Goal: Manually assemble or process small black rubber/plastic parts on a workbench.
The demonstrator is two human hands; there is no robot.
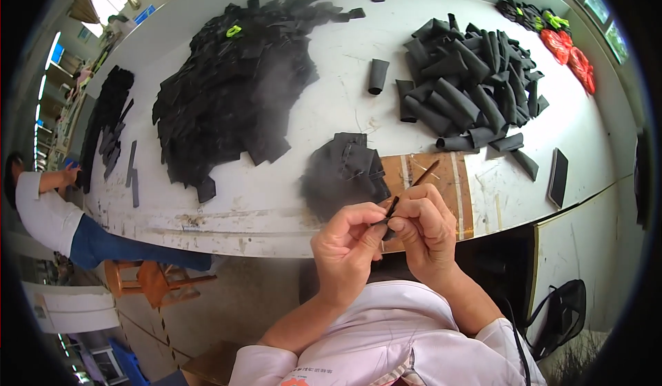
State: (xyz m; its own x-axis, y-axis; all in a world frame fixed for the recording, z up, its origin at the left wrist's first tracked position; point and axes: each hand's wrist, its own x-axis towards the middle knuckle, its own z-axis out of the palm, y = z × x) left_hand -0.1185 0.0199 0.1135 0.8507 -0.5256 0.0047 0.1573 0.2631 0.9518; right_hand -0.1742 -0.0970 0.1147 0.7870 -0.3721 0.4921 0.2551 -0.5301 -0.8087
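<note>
Just below the near edge of the worktop, the left hand and right hand press close together, both pinching a small black piece between fingertips, apparently raised for close sight, with the small black pile just beyond it.

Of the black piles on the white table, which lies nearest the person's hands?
The small heap of flat black fabric pieces, just beyond the left hand and right hand. The large flat-piece pile and the rolled-tube pile lie farther back.
</note>
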